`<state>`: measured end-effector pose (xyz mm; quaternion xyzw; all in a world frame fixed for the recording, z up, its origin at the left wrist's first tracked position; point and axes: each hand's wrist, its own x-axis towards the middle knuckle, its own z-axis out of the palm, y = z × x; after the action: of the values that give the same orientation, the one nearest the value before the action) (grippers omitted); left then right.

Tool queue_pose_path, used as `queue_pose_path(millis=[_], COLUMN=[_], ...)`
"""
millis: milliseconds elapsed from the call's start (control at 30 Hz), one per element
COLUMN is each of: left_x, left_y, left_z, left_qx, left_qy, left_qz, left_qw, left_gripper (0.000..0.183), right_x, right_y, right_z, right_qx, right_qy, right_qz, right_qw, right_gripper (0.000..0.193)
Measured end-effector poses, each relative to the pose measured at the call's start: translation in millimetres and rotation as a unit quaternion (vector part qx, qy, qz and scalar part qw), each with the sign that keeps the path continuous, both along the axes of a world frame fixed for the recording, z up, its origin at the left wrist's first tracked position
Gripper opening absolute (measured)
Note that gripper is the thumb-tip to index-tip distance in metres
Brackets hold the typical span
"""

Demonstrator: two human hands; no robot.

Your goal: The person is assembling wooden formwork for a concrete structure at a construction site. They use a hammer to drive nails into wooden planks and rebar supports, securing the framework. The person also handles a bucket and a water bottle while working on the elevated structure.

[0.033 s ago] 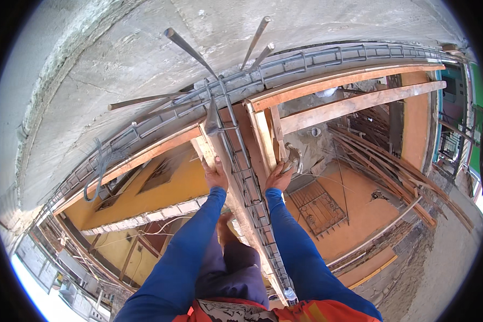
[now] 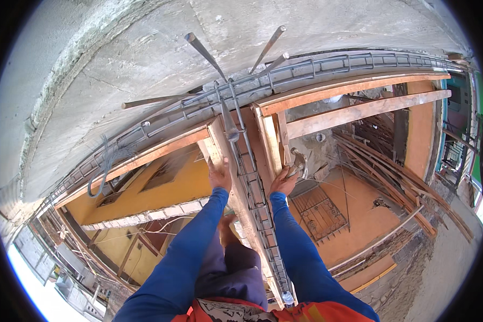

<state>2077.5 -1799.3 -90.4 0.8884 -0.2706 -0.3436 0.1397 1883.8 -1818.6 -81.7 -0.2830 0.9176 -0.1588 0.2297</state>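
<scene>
My left hand [image 2: 219,175] is closed over the edge of a long wooden formwork board [image 2: 239,196], fingers on its outer left side. My right hand [image 2: 283,181] grips a hammer, whose metal head [image 2: 298,159] shows just above the fingers; the handle is mostly hidden. That hand is beside the right formwork board [image 2: 268,140]. Between the two boards runs a rebar cage [image 2: 256,199] of long bars and square ties. Its far end meets a crosswise rebar cage [image 2: 300,72] along the concrete, where a thick bar [image 2: 229,126] also sticks out.
Thick bars [image 2: 204,53] jut up near the concrete slab [image 2: 139,59]. Tie wire [image 2: 110,161] hangs at the left. Crosswise timber [image 2: 365,111] spans the right opening. Far below lie stacked planks [image 2: 381,172], a metal grille [image 2: 319,212] and an orange surface [image 2: 359,225].
The whole scene has shifted slightly right and down in the view. Both hands stay at the boards, the right one slightly lower in the picture with the hammer.
</scene>
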Motion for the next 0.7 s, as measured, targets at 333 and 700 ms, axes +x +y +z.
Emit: queue_pose_path(millis=[333, 700], left_x=[21, 33], left_y=[-36, -17], left_z=[13, -16], left_qx=[0.073, 0.096], left_qy=[0.075, 0.104], left_qz=[-0.037, -0.132], left_qw=[0.994, 0.981], left_gripper=[0.106, 0.105], right_x=[4, 4], right_y=[-9, -6], right_z=[6, -1], right_qx=[0.012, 0.021], right_qy=[0.001, 0.039], right_qz=[0.024, 0.031], right_qw=[1.000, 0.999], right_gripper=[0.061, 0.068])
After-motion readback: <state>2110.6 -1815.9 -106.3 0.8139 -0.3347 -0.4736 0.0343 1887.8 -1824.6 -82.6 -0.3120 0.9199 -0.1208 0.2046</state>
